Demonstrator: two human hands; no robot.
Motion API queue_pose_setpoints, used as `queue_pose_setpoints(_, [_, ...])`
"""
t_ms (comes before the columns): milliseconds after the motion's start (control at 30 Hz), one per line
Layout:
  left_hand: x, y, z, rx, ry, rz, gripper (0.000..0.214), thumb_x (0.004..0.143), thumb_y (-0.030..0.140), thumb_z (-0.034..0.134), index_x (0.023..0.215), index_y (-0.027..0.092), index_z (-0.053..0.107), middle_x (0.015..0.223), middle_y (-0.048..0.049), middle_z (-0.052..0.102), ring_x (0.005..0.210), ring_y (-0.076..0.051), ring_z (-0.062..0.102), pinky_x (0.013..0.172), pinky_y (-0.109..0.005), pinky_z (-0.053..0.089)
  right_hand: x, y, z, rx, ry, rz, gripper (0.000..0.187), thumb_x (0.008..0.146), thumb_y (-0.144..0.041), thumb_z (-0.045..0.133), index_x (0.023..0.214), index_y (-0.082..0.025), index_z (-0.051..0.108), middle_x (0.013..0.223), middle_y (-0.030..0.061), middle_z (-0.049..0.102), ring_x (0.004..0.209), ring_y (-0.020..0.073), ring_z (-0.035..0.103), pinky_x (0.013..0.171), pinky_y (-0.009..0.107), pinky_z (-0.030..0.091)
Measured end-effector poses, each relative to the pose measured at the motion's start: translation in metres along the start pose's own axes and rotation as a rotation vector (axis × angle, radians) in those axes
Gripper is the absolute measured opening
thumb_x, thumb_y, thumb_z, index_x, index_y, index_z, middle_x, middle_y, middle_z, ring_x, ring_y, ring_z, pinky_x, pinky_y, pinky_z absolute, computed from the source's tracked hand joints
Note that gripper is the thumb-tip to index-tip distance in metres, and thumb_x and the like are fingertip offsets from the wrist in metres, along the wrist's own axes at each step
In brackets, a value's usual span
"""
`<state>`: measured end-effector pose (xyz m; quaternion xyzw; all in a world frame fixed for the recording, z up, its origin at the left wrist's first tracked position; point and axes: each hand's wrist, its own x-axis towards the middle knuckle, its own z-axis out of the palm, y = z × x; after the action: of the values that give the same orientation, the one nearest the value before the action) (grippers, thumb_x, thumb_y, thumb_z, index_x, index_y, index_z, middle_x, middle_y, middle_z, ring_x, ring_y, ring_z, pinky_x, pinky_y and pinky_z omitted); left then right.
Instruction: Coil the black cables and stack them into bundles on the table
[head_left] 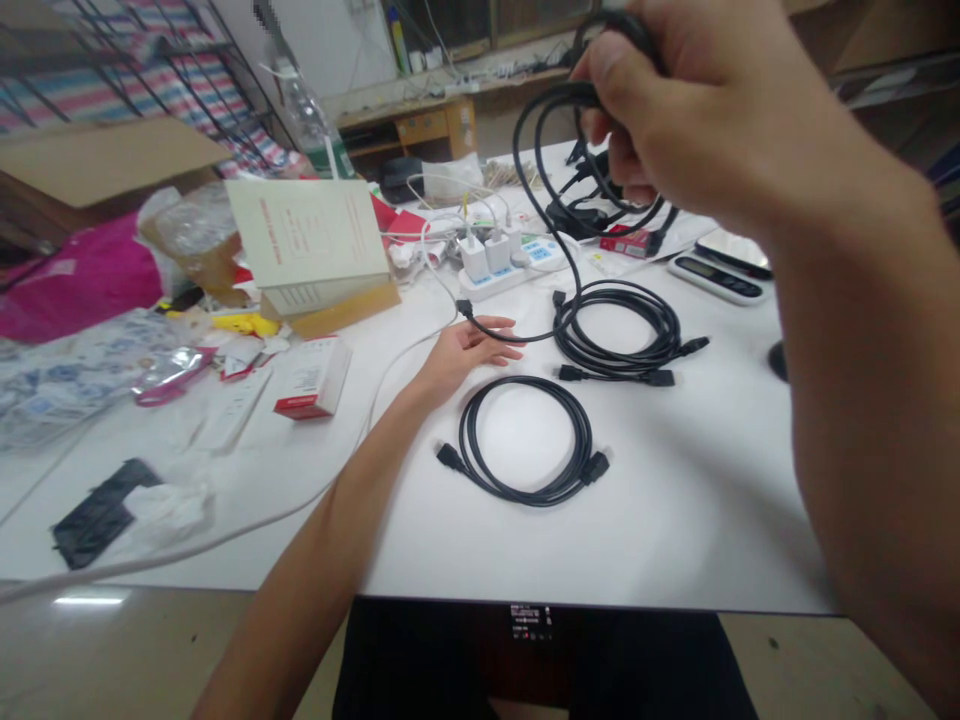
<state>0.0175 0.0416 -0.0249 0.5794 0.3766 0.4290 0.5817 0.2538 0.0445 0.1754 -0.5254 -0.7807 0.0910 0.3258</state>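
White tabletop (pixel 675 520): right hand (pixel 637 115), 1 o'clock, clenched on looped thin black cable (pixel 577 280); grip hides part, one end unclear. Left hand (pixel 469 350), centre, fingers released.

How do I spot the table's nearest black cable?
On the white table, find the left hand. Nearer, to its right, lies the coiled black cable, a plug each side. Unlike the coils behind or the cable hanging from the right hand, it's near the front edge.

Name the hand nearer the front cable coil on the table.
Left: the left hand is just beyond the coil; the right hand is raised well above the table, holding another cable.
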Motion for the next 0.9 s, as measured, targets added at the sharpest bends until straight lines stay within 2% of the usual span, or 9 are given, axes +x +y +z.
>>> queue_pose_setpoints(67, [0.0, 0.001, -0.001, -0.047, 0.009, -0.027, 0.049, 0.088, 0.045, 0.084, 0.124, 0.014, 0.074, 0.11, -0.0179, 0.083, 0.098, -0.025, 0.081, 0.089, -0.035, 0.058, 0.0, -0.002, 0.003, 0.024, 0.04, -0.052, 0.04, 0.109, -0.048, 0.04, 0.121, -0.018, 0.064, 0.113, 0.0134, 0.07, 0.078, 0.0147, 0.058, 0.061, 0.029, 0.037])
queue_pose_setpoints(200, [0.0, 0.007, -0.004, -0.158, 0.013, -0.065, 0.042, 0.081, 0.03, 0.082, 0.12, 0.015, 0.076, 0.11, -0.015, 0.083, 0.098, -0.023, 0.079, 0.094, -0.035, 0.057, -0.001, -0.004, 0.007, -0.044, -0.022, -0.052, 0.041, 0.111, -0.049, 0.036, 0.124, -0.02, 0.062, 0.11, 0.0113, 0.072, 0.07, 0.0114, 0.055, 0.058, 0.027, 0.037])
queue_pose_setpoints(300, [-0.001, 0.012, -0.008, -0.248, 0.011, -0.059, 0.049, 0.075, 0.023, 0.076, 0.124, 0.017, 0.076, 0.121, -0.0137, 0.081, 0.111, -0.025, 0.077, 0.1, -0.038, 0.056, -0.002, -0.003, 0.007, -0.115, -0.101, -0.109, 0.042, 0.111, -0.053, 0.036, 0.111, -0.022, 0.064, 0.101, 0.0086, 0.073, 0.071, 0.0117, 0.058, 0.059, 0.028, 0.037])
queue_pose_setpoints(433, [-0.002, 0.017, -0.013, -0.325, 0.068, -0.08, 0.049, 0.078, 0.032, 0.068, 0.123, 0.017, 0.076, 0.13, -0.014, 0.078, 0.125, -0.03, 0.073, 0.104, -0.042, 0.057, 0.001, 0.0, 0.008, -0.187, -0.221, -0.157, 0.046, 0.111, -0.055, 0.035, 0.101, -0.022, 0.065, 0.097, 0.006, 0.075, 0.073, 0.0119, 0.06, 0.062, 0.028, 0.039])
queue_pose_setpoints(533, [-0.001, 0.017, -0.014, -0.36, 0.083, -0.075, 0.051, 0.078, 0.036, 0.062, 0.123, 0.016, 0.076, 0.133, -0.0144, 0.077, 0.132, -0.034, 0.069, 0.104, -0.045, 0.057, 0.002, 0.002, 0.008, -0.174, -0.275, -0.175, 0.046, 0.111, -0.054, 0.037, 0.106, -0.022, 0.07, 0.106, 0.0054, 0.078, 0.083, 0.0135, 0.066, 0.068, 0.026, 0.044])
queue_pose_setpoints(633, [0.0, 0.017, -0.015, -0.387, 0.085, -0.061, 0.051, 0.077, 0.038, 0.059, 0.119, 0.016, 0.076, 0.133, -0.0147, 0.077, 0.133, -0.035, 0.068, 0.105, -0.048, 0.057, 0.0, 0.001, 0.007, -0.024, -0.314, -0.167, 0.041, 0.111, -0.05, 0.04, 0.116, -0.024, 0.072, 0.114, 0.0033, 0.079, 0.092, 0.0148, 0.07, 0.071, 0.024, 0.049])
queue_pose_setpoints(700, [0.0, 0.016, -0.015, -0.376, 0.102, -0.064, 0.049, 0.077, 0.038, 0.057, 0.117, 0.017, 0.076, 0.132, -0.0145, 0.077, 0.132, -0.035, 0.069, 0.104, -0.048, 0.058, -0.003, -0.002, 0.005, 0.037, -0.258, -0.133, 0.038, 0.11, -0.049, 0.042, 0.118, -0.026, 0.071, 0.11, 0.0017, 0.08, 0.09, 0.0136, 0.071, 0.069, 0.023, 0.048])
queue_pose_setpoints(833, [-0.001, 0.016, -0.019, -0.318, 0.123, -0.042, 0.053, 0.08, 0.041, 0.055, 0.124, 0.018, 0.074, 0.126, -0.014, 0.078, 0.126, -0.032, 0.071, 0.101, -0.045, 0.058, -0.003, -0.008, 0.003, 0.163, -0.032, -0.043, 0.041, 0.108, -0.05, 0.039, 0.122, -0.027, 0.07, 0.098, 0.0045, 0.077, 0.075, 0.0127, 0.07, 0.057, 0.025, 0.041])
queue_pose_setpoints(900, [-0.001, 0.016, -0.023, -0.313, 0.147, -0.013, 0.055, 0.082, 0.041, 0.056, 0.129, 0.018, 0.073, 0.111, -0.0126, 0.079, 0.116, -0.03, 0.074, 0.099, -0.044, 0.058, 0.001, -0.004, 0.002, 0.201, 0.061, 0.017, 0.046, 0.11, -0.049, 0.034, 0.132, -0.026, 0.067, 0.102, 0.0092, 0.076, 0.084, 0.0177, 0.074, 0.055, 0.027, 0.04])
